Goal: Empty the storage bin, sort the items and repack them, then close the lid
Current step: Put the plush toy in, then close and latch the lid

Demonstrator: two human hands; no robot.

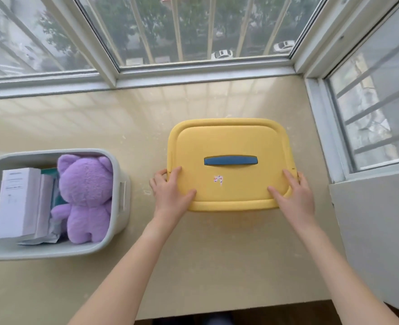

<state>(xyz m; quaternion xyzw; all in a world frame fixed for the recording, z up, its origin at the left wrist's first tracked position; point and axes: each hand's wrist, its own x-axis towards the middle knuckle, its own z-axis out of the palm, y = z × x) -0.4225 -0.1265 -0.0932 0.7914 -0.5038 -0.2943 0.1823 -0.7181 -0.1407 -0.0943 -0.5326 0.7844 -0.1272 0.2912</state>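
A yellow lid with a blue handle and a small sticker lies flat over the beige sill at centre right. My left hand grips its near left corner, thumb on top and fingers curled round the edge. My right hand grips the near right corner the same way. What is under the lid is hidden. To the left stands an open grey storage bin holding a purple plush bear, a white box and teal packets.
The beige sill is bounded by window frames at the back and right. A white wall panel juts in at the right. The sill's front edge runs along the bottom.
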